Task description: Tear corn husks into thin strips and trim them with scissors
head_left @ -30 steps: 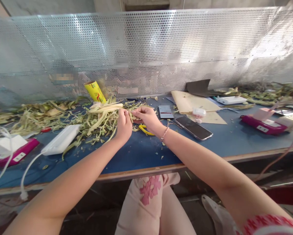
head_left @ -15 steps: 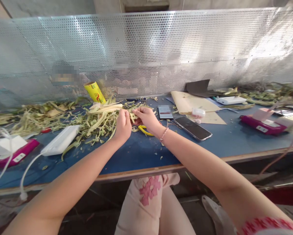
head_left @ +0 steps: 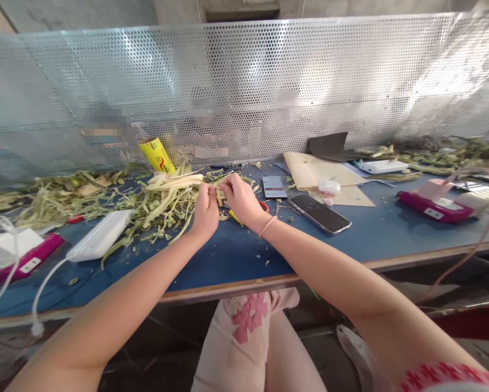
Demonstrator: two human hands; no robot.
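My left hand is closed, its thumb and fingers pinching a small pale-green piece of plaited dried leaf strips. From the other side my right hand, with a beaded bracelet at the wrist, pinches the same piece. Most of the piece is hidden behind my fingers. A heap of dried leaf strips lies left of and behind my left hand. Under my right hand a yellow handle partly shows, and a red loop peeks out beside the wrist.
On the blue table are a phone, a small screen device, a white earphone case and tan paper. A yellow roll, a white power strip and magenta boxes stand around. Behind rises a perforated metal screen.
My right hand has shifted slightly up and left and turned over the plaited piece. It now covers more of the yellow handle, and the red loop has come into sight. My left hand stays nearly still.
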